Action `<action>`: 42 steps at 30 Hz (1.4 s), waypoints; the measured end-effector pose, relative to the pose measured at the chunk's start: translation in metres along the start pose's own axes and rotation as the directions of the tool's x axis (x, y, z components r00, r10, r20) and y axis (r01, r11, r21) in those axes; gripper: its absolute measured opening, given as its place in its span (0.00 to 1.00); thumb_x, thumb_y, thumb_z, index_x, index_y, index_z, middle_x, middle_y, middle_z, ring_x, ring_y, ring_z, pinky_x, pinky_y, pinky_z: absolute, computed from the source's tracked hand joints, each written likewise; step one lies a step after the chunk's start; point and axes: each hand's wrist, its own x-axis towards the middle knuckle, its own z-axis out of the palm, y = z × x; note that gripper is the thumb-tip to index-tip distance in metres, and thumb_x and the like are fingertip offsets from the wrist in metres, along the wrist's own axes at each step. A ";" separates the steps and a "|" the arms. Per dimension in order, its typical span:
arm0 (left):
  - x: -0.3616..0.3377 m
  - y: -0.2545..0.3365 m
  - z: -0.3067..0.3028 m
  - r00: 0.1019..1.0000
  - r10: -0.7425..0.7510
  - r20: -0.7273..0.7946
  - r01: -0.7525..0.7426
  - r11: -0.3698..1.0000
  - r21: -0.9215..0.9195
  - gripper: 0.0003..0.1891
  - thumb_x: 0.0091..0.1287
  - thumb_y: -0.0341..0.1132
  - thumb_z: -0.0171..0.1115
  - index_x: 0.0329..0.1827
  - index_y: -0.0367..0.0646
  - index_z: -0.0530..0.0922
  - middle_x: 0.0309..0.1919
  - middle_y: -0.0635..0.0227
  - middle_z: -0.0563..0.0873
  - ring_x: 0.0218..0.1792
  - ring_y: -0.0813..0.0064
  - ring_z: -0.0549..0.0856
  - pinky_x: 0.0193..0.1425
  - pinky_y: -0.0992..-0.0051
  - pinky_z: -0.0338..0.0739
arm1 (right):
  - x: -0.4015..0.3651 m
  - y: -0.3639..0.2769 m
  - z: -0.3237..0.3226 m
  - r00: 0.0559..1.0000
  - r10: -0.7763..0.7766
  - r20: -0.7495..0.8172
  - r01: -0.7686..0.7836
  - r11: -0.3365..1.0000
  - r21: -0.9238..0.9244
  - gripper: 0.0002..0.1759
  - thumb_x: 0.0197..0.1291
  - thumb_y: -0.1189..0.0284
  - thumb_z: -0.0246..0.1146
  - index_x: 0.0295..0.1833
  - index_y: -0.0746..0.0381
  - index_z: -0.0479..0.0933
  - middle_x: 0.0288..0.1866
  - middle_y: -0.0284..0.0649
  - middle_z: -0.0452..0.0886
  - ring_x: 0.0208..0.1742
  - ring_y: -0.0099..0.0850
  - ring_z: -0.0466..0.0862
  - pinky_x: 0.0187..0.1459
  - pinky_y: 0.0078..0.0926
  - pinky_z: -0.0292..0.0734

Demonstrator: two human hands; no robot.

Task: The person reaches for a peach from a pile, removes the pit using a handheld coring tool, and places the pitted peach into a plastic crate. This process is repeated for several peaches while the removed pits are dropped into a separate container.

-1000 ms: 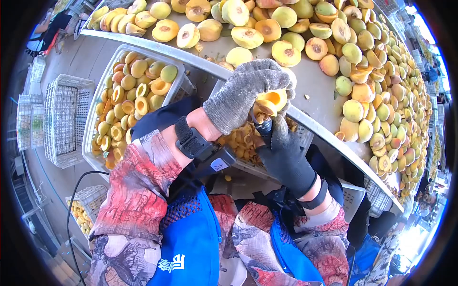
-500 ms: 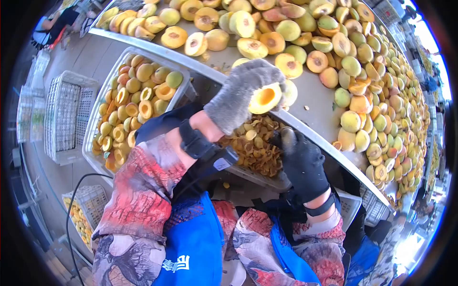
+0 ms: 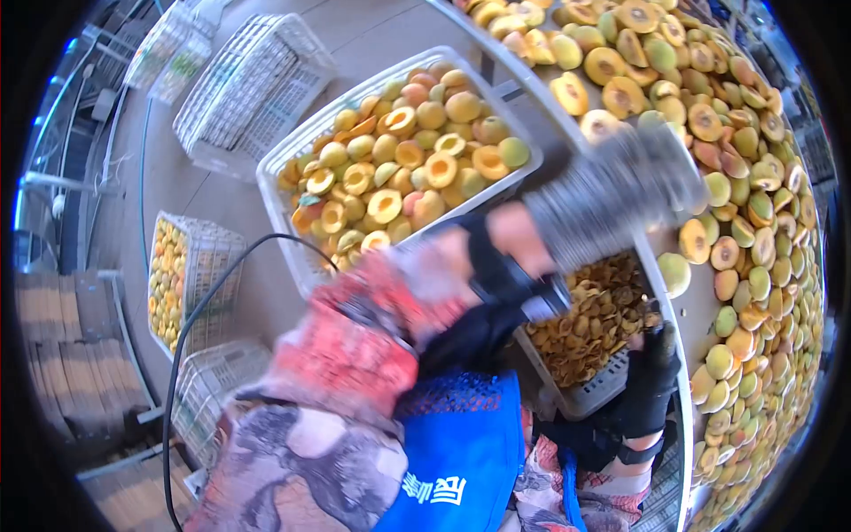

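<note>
**A:** What sits closest to the camera?

**B:** A blue apron [image 3: 461,461] and a red patterned sleeve [image 3: 355,346] fill the bottom centre of the frame. At lower right is the right hand [image 3: 651,377] in a black glove, against the table [image 3: 696,324] edge. It is just beside the crate of pits [image 3: 592,392]. Its fingers are too dark to read, so I cannot tell whether they grip anything.

**A:** And the other hand?

**B:** The left hand [image 3: 620,191] wears a grey glove and is at right of centre, smeared by blur. It is above the crate of pits and next to the table rim. Whether its fingers are closed on fruit cannot be told.

**A:** Where is the sorted fruit?

**B:** The crate of halved peaches [image 3: 266,182] lies to the left of the grey glove. Its long axis runs from lower left to upper right, with its right-hand end toward the left hand. Of the 2 hands, the left is clearly nearer to it; the right is well apart, lower down.

**A:** Farther off?

**B:** Loose peaches [image 3: 753,204] cover the table along the right edge. Empty white crates [image 3: 257,84] stand on the floor at upper left.
</note>
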 end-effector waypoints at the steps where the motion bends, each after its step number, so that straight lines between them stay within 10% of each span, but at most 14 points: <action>1: -0.014 0.010 -0.048 0.999 0.015 0.042 -0.025 0.967 0.253 0.18 0.63 0.23 0.54 0.57 0.37 0.67 0.53 0.61 0.75 0.56 0.72 0.74 0.61 0.76 0.69 | 0.002 -0.007 -0.004 0.981 0.178 0.084 -0.174 0.983 -0.051 0.30 0.52 0.75 0.65 0.61 0.62 0.63 0.40 0.53 0.79 0.39 0.48 0.82 0.39 0.39 0.77; 3: -0.047 0.052 -0.125 0.993 -0.001 0.122 -0.120 0.152 0.981 0.16 0.65 0.22 0.49 0.56 0.35 0.70 0.55 0.62 0.74 0.57 0.72 0.74 0.61 0.77 0.69 | 0.023 -0.029 -0.017 0.898 0.411 0.160 -0.413 0.911 -0.023 0.23 0.51 0.73 0.66 0.52 0.70 0.70 0.37 0.54 0.80 0.39 0.48 0.82 0.39 0.38 0.77; 4: -0.049 0.091 -0.106 0.935 -0.012 -0.356 0.240 0.760 0.604 0.11 0.66 0.26 0.50 0.49 0.36 0.75 0.49 0.64 0.79 0.49 0.74 0.79 0.53 0.78 0.74 | 0.023 -0.031 -0.016 0.885 0.441 0.151 -0.451 0.892 0.038 0.24 0.51 0.73 0.66 0.53 0.71 0.70 0.37 0.54 0.80 0.38 0.47 0.82 0.39 0.37 0.76; 6: -0.095 0.105 -0.142 0.947 0.160 -0.280 0.144 0.569 0.810 0.10 0.65 0.35 0.56 0.43 0.38 0.78 0.35 0.69 0.82 0.37 0.81 0.81 0.41 0.83 0.75 | 0.022 -0.031 -0.017 0.891 0.413 0.188 -0.418 0.908 -0.016 0.25 0.51 0.73 0.66 0.54 0.71 0.69 0.38 0.54 0.80 0.39 0.47 0.82 0.40 0.37 0.76; 11: -0.212 0.100 -0.190 0.474 -0.090 -0.876 0.386 0.915 0.115 0.11 0.66 0.37 0.55 0.44 0.38 0.77 0.38 0.68 0.82 0.39 0.78 0.80 0.43 0.80 0.75 | 0.018 -0.021 -0.002 0.951 0.256 0.171 -0.252 0.967 -0.048 0.27 0.50 0.74 0.67 0.55 0.71 0.68 0.40 0.54 0.79 0.40 0.47 0.82 0.41 0.38 0.76; 14: -0.255 0.079 -0.210 0.352 -0.065 -0.934 0.677 0.706 0.206 0.14 0.65 0.40 0.56 0.45 0.38 0.77 0.40 0.63 0.83 0.41 0.72 0.81 0.46 0.78 0.75 | 0.021 -0.024 0.006 0.971 0.189 0.145 -0.185 0.982 -0.044 0.27 0.49 0.74 0.67 0.55 0.70 0.68 0.41 0.54 0.79 0.41 0.48 0.81 0.42 0.38 0.76; 15: -0.260 0.074 -0.208 0.351 -0.065 -0.934 0.677 0.706 0.205 0.14 0.65 0.40 0.56 0.45 0.38 0.77 0.40 0.63 0.83 0.41 0.72 0.81 0.46 0.78 0.75 | 0.021 -0.026 0.008 0.968 0.204 0.146 -0.208 0.978 0.010 0.27 0.49 0.74 0.68 0.55 0.70 0.68 0.42 0.55 0.79 0.42 0.49 0.81 0.43 0.37 0.76; 17: -0.267 0.066 -0.206 0.414 -0.088 -0.906 0.906 0.135 0.401 0.18 0.64 0.42 0.57 0.50 0.38 0.76 0.41 0.58 0.83 0.44 0.63 0.81 0.51 0.73 0.74 | 0.025 -0.034 0.007 0.961 0.214 0.174 -0.217 0.976 0.001 0.27 0.49 0.75 0.67 0.55 0.70 0.68 0.42 0.55 0.79 0.42 0.49 0.81 0.43 0.38 0.76; 20: -0.305 0.033 -0.218 0.655 -0.047 -0.754 0.751 -0.069 0.657 0.18 0.60 0.38 0.59 0.50 0.38 0.77 0.45 0.56 0.81 0.46 0.57 0.80 0.53 0.68 0.73 | 0.028 -0.035 0.006 0.960 0.213 0.182 -0.210 0.977 -0.039 0.26 0.50 0.75 0.67 0.55 0.70 0.68 0.42 0.55 0.79 0.41 0.49 0.81 0.42 0.37 0.76; 33: -0.292 0.038 -0.213 0.673 -0.321 -0.666 0.632 -0.219 0.744 0.12 0.53 0.32 0.61 0.40 0.41 0.77 0.35 0.54 0.80 0.41 0.52 0.79 0.45 0.61 0.73 | 0.029 -0.037 0.004 0.987 0.099 0.129 -0.083 0.989 -0.120 0.25 0.48 0.74 0.68 0.53 0.67 0.69 0.40 0.50 0.80 0.39 0.46 0.82 0.40 0.39 0.76; 42: -0.279 0.030 -0.228 0.591 -0.498 -0.635 0.383 -0.519 0.764 0.09 0.55 0.38 0.55 0.35 0.44 0.77 0.32 0.55 0.82 0.35 0.51 0.81 0.41 0.57 0.75 | 0.058 -0.068 0.003 0.927 0.241 0.287 -0.290 0.947 0.140 0.20 0.50 0.73 0.66 0.48 0.62 0.69 0.36 0.50 0.79 0.34 0.50 0.80 0.33 0.41 0.75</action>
